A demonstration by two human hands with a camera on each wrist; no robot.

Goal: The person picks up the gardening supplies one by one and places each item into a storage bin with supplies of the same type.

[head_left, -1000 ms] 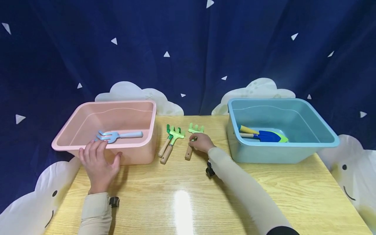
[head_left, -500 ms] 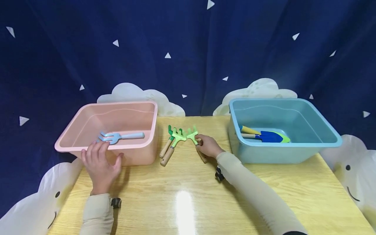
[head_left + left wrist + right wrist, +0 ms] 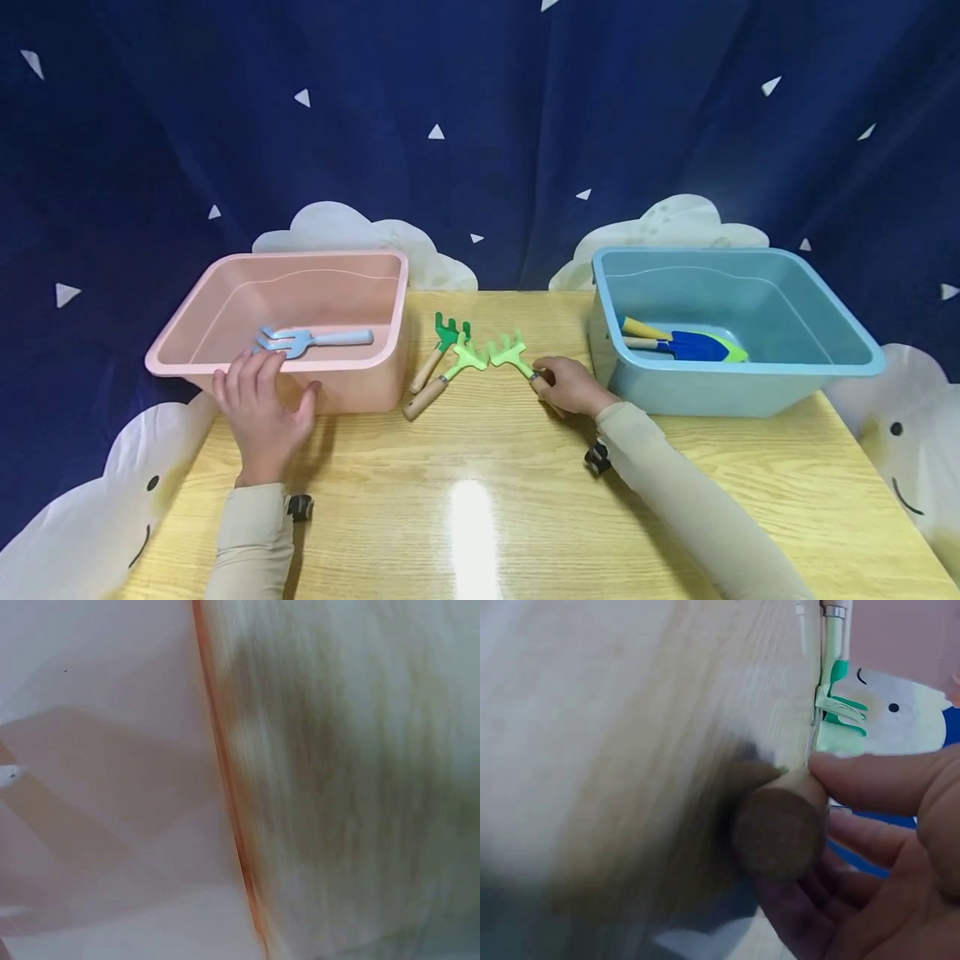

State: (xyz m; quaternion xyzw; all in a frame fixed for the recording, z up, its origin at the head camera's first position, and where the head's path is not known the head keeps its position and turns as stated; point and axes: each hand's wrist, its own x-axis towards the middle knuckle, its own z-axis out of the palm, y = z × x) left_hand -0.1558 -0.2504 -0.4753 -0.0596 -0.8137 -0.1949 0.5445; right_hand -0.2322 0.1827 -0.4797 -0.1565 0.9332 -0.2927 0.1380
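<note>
My right hand point(image 3: 573, 385) grips the wooden handle of a light-green hand rake point(image 3: 512, 353); in the right wrist view thumb and fingers hold the round handle end point(image 3: 778, 834) close to the table. The rake's head points up and left. Touching or nearly touching it is a second light-green rake point(image 3: 467, 358), with a dark-green rake point(image 3: 447, 333) just behind; both have wooden handles. My left hand point(image 3: 264, 408) rests at the front rim of the pink bin point(image 3: 367, 387), thumb spread against the wall. A pale-blue hand fork point(image 3: 300, 340) lies inside that bin.
A blue bin point(image 3: 697, 392) stands at the right, holding a blue trowel point(image 3: 693, 347) and a yellow-handled tool point(image 3: 647, 330) with a partly hidden yellow-green blade. Both bins sit on the wooden table point(image 3: 390, 508), before a dark-blue curtain point(image 3: 495, 150).
My right hand has moved right with its light-green rake, whose head has swung leftward. The other two rakes have shifted and their heads lie farther apart. The left hand keeps its place.
</note>
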